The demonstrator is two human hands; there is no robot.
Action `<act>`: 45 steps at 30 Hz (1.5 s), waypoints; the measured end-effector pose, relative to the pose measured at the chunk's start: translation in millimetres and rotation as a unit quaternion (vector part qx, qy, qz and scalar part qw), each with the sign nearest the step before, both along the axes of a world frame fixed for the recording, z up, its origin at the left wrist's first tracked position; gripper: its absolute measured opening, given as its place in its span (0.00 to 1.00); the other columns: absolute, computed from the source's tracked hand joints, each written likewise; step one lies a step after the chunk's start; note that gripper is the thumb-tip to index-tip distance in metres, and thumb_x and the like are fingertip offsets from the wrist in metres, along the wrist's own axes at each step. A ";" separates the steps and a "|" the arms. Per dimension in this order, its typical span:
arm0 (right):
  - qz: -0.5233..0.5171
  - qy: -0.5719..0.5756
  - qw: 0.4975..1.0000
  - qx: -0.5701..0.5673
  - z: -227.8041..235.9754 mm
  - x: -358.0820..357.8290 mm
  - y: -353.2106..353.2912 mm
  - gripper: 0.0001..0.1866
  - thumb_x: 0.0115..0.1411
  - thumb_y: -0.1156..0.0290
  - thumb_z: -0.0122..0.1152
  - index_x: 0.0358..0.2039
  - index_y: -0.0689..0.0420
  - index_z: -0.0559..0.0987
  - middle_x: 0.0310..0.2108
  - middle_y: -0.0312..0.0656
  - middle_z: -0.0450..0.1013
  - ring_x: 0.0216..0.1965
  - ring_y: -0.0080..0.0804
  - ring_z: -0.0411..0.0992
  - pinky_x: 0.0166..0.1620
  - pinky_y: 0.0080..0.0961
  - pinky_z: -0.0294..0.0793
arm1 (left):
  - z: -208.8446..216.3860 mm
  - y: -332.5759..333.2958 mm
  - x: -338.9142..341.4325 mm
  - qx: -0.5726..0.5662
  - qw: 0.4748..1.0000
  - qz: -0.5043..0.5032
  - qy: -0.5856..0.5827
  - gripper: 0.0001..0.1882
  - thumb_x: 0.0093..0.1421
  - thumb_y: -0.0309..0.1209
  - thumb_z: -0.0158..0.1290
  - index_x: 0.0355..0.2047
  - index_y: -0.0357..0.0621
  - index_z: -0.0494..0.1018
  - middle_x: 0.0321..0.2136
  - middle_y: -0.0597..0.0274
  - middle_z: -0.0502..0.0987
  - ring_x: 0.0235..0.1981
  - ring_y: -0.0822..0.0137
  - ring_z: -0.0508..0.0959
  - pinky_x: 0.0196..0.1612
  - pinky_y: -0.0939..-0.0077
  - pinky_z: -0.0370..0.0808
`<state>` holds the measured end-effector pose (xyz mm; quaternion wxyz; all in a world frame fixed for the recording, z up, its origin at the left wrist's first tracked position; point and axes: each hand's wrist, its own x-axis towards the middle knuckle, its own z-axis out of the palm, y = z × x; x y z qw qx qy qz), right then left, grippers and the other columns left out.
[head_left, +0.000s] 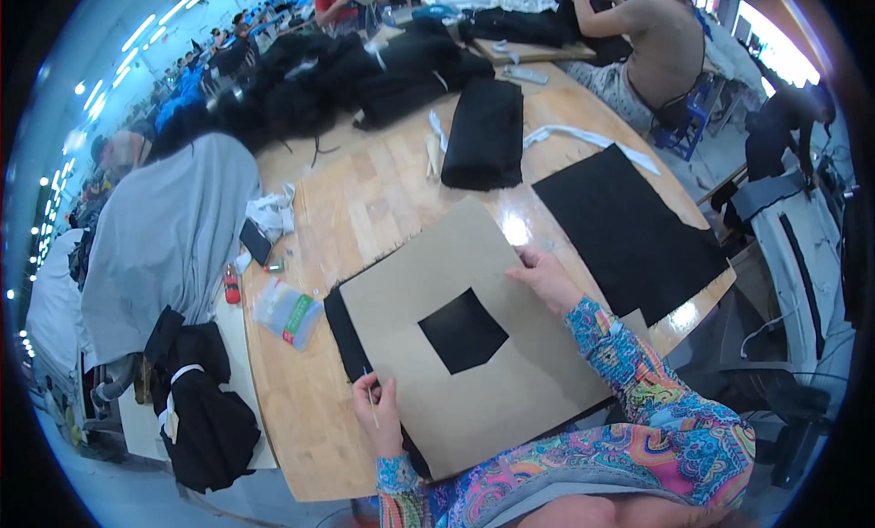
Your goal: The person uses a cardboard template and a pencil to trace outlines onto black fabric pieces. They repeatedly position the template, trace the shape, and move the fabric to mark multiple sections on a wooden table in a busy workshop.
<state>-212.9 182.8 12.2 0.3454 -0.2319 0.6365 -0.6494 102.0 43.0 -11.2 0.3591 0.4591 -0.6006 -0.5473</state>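
Observation:
A beige cardboard template [401, 309] with a pocket-shaped cutout lies over black fabric [344, 332]. Black cloth shows through the cutout, and its edge sticks out along the template's left side. My left hand [375, 410] is closed around a thin white stick [372, 408], possibly a marking pencil, beside the template's lower left edge. At the template's right edge, my right hand [547, 277] pinches the cardboard, thumb on top; its other fingertips are partly hidden.
Right of the template lies a flat black fabric panel [629, 227]. A black fabric roll [485, 134] and white strips [592, 138] lie beyond it. On the left are a plastic bag [288, 311], a red bottle-like item [231, 285] and grey cloth [173, 246]. A person [661, 45] sits at far right.

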 end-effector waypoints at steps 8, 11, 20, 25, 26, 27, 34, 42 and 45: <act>0.024 0.024 0.998 0.047 14.7 5.9 2.4 0.18 0.59 0.73 0.60 0.50 0.63 0.74 0.39 0.34 0.74 0.39 0.18 0.71 0.44 0.18 0.70 | 31.6 -21.8 64.9 -0.050 0.973 0.174 0.140 0.08 0.58 0.22 0.52 0.35 0.46 0.64 0.33 0.67 0.67 0.36 0.74 0.68 0.42 0.79 0.67; -0.040 0.316 0.944 0.090 -1.5 9.2 28.0 0.18 0.55 0.71 0.63 0.46 0.61 0.76 0.37 0.41 0.75 0.41 0.34 0.72 0.46 0.28 0.71 | 27.6 -46.7 98.0 -0.088 0.940 0.274 0.185 0.06 0.61 0.21 0.49 0.33 0.46 0.63 0.35 0.64 0.69 0.37 0.72 0.69 0.43 0.78 0.68; -0.052 0.474 0.855 0.206 -40.6 64.5 74.5 0.20 0.48 0.66 0.69 0.42 0.58 0.78 0.45 0.44 0.70 0.49 0.44 0.66 0.53 0.36 0.65 | 28.4 -64.1 147.7 -0.160 0.836 0.517 -0.086 0.18 0.65 0.37 0.47 0.47 0.35 0.67 0.40 0.46 0.72 0.40 0.53 0.72 0.46 0.61 0.69; -0.049 0.469 0.854 0.220 -45.5 63.8 82.5 0.14 0.49 0.67 0.68 0.37 0.58 0.79 0.42 0.42 0.72 0.47 0.42 0.67 0.51 0.36 0.65 | 26.0 -46.4 132.1 -0.369 0.774 0.475 -0.195 0.12 0.67 0.34 0.44 0.37 0.34 0.67 0.37 0.45 0.74 0.34 0.53 0.74 0.40 0.66 0.72; -0.061 0.483 0.848 0.208 -42.1 66.2 80.9 0.14 0.49 0.68 0.68 0.36 0.57 0.79 0.42 0.42 0.72 0.47 0.42 0.68 0.51 0.36 0.65 | 43.5 -34.6 118.9 -0.425 0.749 0.471 -0.193 0.11 0.67 0.32 0.44 0.36 0.35 0.67 0.37 0.45 0.75 0.33 0.54 0.74 0.39 0.67 0.73; -0.073 0.497 0.843 0.191 -37.0 70.0 77.4 0.13 0.50 0.69 0.67 0.36 0.57 0.79 0.41 0.41 0.72 0.47 0.41 0.68 0.51 0.36 0.65 | 33.5 -32.5 124.7 -0.440 0.788 0.403 -0.149 0.09 0.66 0.32 0.46 0.38 0.38 0.68 0.37 0.51 0.73 0.34 0.58 0.73 0.39 0.69 0.73; 0.152 0.467 0.871 -0.023 -18.9 121.5 61.1 0.09 0.51 0.70 0.66 0.34 0.55 0.79 0.38 0.38 0.72 0.46 0.36 0.69 0.51 0.35 0.65 | -60.8 5.0 89.7 -0.196 0.745 -0.604 -0.205 0.09 0.57 0.28 0.52 0.39 0.41 0.73 0.37 0.59 0.78 0.39 0.64 0.76 0.41 0.72 0.72; 0.346 0.400 0.848 -0.036 -37.7 145.4 77.3 0.18 0.56 0.58 0.63 0.43 0.55 0.77 0.47 0.43 0.69 0.56 0.40 0.62 0.61 0.42 0.54 | 30.7 75.9 53.7 -0.292 0.806 -0.505 -0.098 0.10 0.44 0.22 0.50 0.28 0.42 0.64 0.27 0.49 0.65 0.32 0.48 0.66 0.36 0.57 0.63; 0.372 0.427 0.824 -0.024 -32.6 150.8 72.7 0.22 0.55 0.55 0.63 0.46 0.55 0.77 0.50 0.44 0.68 0.59 0.41 0.60 0.62 0.45 0.51 | 18.7 63.3 68.1 -0.141 0.847 -0.482 -0.172 0.08 0.52 0.24 0.52 0.34 0.41 0.69 0.32 0.54 0.73 0.35 0.60 0.72 0.40 0.69 0.68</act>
